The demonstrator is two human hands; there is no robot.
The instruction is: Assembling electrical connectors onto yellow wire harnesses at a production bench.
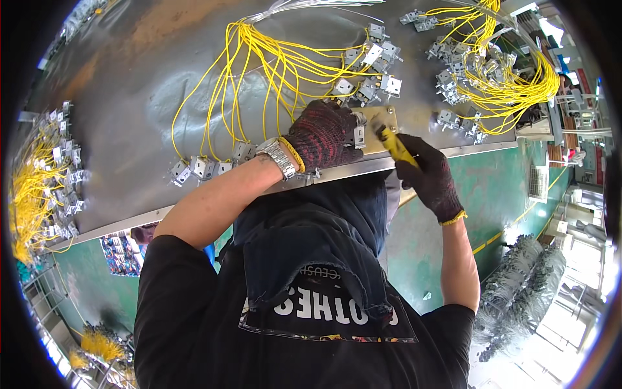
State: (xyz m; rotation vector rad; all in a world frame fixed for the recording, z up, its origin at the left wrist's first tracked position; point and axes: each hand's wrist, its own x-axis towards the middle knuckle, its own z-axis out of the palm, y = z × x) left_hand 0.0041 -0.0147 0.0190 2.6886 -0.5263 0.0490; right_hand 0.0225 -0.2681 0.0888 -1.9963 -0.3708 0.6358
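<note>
My left hand (322, 139), in a dark red and black knit glove, is closed on a small silver metal bracket (359, 135) at the table's near edge. The bracket rests against a brass-coloured plate (390, 129) fixed on the tabletop. My right hand (429, 178), gloved too, is wrapped around a yellow-handled tool (398, 148). Its blurred end points at the plate, just right of the bracket. Yellow wires (243, 48) fan out from a bundle beyond my left hand. Several silver metal brackets (201, 168) on wire ends lie left of my left wrist; more brackets (372, 61) lie beyond the plate.
The grey metal table (129, 142) has a raised pale edge close to my body. Tangled yellow wires with brackets sit at the right end (518, 84) and far left (39, 188). A dark heap (518, 292) stands on the green floor (483, 188) at right.
</note>
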